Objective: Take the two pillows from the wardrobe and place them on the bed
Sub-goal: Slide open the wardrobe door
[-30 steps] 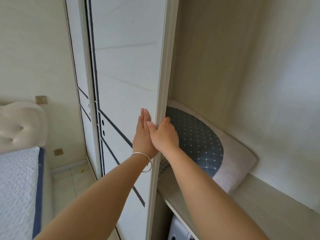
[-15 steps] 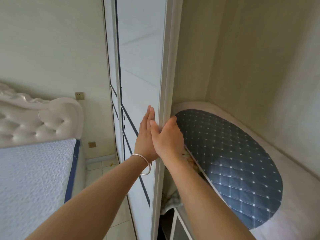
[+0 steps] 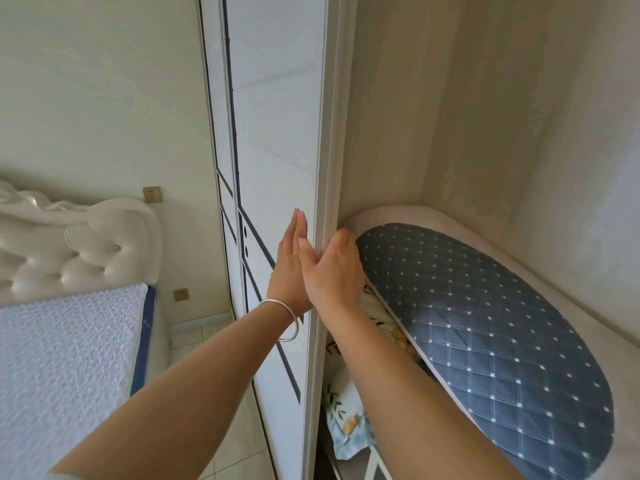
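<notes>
At the wardrobe's open right side, head view: sliding door (image 3: 277,140) edge runs down mid-frame, both hands on it. Left hand (image 3: 289,268) flat on the door's front face, fingers straight and together, pointing up; holds nothing. Silver bangle (image 3: 285,318) on that wrist. Right hand (image 3: 332,271) hooked round the door's edge, thumb on the front beside the left hand, fingers curled behind and out of sight. The two hands touch at thumb and palm.

Inside, on the shelf: pillow (image 3: 485,327) with a blue dotted, quilted oval centre and pale border, lying against the back and left walls. Under its near edge, a second pillow (image 3: 349,424), leaf-and-fruit print, mostly hidden by the right forearm.

Left edge of frame: bed (image 3: 62,358) with white textured cover, blue trim, tufted headboard (image 3: 69,251). Two wall sockets (image 3: 152,194) beside it. Tiled floor (image 3: 221,341) between bed and door.
</notes>
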Demonstrator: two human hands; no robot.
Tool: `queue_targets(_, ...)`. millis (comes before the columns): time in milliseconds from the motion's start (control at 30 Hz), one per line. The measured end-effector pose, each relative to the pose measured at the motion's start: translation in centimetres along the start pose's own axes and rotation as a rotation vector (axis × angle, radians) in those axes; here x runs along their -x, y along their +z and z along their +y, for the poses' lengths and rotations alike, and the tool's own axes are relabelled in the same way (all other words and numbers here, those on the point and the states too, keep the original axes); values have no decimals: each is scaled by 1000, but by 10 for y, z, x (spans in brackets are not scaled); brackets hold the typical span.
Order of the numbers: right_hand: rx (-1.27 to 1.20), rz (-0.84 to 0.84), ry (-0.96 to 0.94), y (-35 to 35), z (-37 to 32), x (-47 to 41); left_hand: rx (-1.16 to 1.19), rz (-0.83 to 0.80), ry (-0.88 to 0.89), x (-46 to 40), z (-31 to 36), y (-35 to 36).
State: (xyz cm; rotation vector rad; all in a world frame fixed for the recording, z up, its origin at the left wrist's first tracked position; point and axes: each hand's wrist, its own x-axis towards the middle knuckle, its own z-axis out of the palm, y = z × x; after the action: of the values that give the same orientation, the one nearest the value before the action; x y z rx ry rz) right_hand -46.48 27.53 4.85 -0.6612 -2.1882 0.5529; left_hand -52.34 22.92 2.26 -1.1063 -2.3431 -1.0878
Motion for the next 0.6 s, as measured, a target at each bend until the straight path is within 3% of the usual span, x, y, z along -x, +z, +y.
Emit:
queue_targets(200, 120, -38, -27, 9, -7, -18, -118, -66, 14, -22, -20, 2)
queue_targets(600, 125, -32, 15, 18, -11, -25, -93, -66, 17, -30, -28, 3)
